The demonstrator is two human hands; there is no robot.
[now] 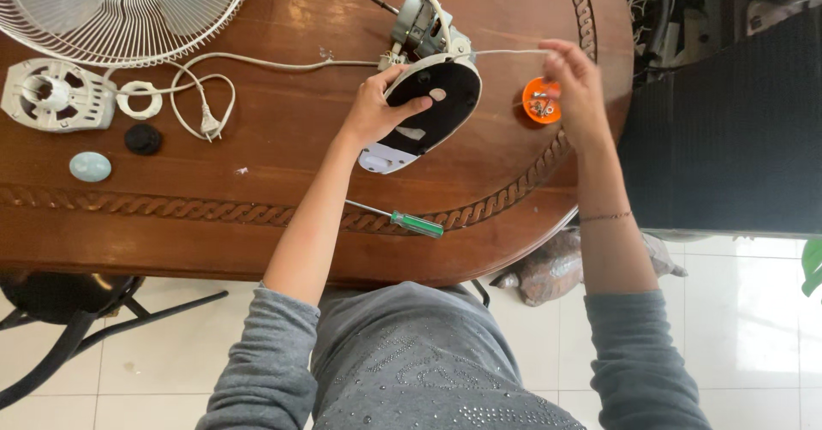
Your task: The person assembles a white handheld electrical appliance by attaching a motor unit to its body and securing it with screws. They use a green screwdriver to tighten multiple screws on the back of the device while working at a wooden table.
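Note:
My left hand (377, 109) grips the rim of an oval fan base (445, 109), white outside and black inside, tilted up off the wooden table (282, 164). Behind it stands the grey fan motor (421, 26) with a thin shaft. My right hand (575, 87) is raised beside the base, fingers pinched on a white cord (505, 51) that runs from the motor. Just under that hand sits a small orange dish (539, 103) with screws in it.
A white fan grille (120, 6) lies at the far left, with a white motor cover (56, 94), a white ring (139, 100), a black knob (143, 139), a pale blue cap (90, 166) and a plug cord (205, 104). A green-handled screwdriver (402, 219) lies near the table's front edge.

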